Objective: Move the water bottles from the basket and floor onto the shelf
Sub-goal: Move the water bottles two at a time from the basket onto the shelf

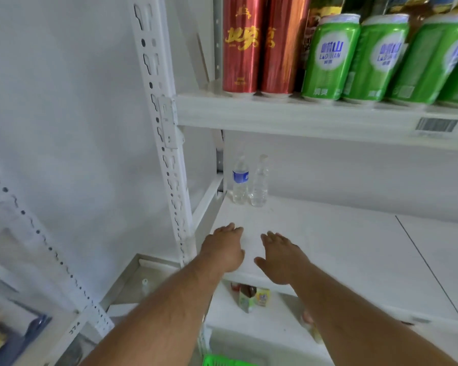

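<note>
Two clear water bottles stand upright side by side at the back left corner of the white shelf [328, 247]: one with a blue label [240, 178], and to its right one without a label [259, 182]. My left hand [224, 249] and my right hand [280, 256] reach over the shelf's front left part, fingers apart, holding nothing, well short of the bottles. A corner of the green basket [222, 360] shows at the bottom edge, below my arms.
The shelf above carries tall red cans [242, 43] and green cans [328, 56]. A white perforated upright [164, 128] stands left of my left hand. Small cartons [251, 297] sit on the shelf below. Another rack [50, 247] is at the far left.
</note>
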A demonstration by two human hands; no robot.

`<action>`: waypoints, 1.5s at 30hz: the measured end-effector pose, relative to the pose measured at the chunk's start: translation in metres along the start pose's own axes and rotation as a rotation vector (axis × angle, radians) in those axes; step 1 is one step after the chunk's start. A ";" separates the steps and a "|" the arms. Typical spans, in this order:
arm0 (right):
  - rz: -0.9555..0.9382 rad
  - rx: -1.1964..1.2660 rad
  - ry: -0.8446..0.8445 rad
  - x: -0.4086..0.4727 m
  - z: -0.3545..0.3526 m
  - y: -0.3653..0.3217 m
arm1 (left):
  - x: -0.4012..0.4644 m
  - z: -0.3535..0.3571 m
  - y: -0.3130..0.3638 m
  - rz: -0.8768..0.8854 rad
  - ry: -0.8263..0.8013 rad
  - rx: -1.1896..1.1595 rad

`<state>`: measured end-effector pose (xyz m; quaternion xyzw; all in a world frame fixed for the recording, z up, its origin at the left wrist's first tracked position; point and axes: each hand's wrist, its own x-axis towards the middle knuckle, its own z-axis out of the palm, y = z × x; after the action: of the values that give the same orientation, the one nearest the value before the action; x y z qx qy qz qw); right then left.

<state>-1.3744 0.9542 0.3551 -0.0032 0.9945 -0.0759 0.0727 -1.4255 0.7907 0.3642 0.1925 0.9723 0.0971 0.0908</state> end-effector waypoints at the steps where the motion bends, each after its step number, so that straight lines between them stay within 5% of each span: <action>1: -0.023 0.004 0.016 -0.010 0.000 -0.001 | -0.010 0.003 0.004 -0.005 0.006 -0.008; 10: -0.074 0.087 -0.083 -0.116 0.080 0.022 | -0.107 0.097 0.033 -0.015 -0.152 -0.015; 25: 0.345 0.356 -0.452 -0.172 0.252 0.066 | -0.144 0.282 -0.007 -0.288 -0.593 -0.314; 35: 0.727 0.718 -0.481 -0.121 0.424 0.082 | -0.100 0.443 -0.063 -0.517 -0.572 -0.619; 45: 0.840 0.787 -0.541 -0.048 0.681 0.122 | -0.047 0.694 -0.100 -0.576 -0.555 -0.576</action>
<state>-1.2274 0.9729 -0.3226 0.3951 0.7551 -0.3972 0.3404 -1.2696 0.7886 -0.3209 -0.0984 0.8589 0.2779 0.4189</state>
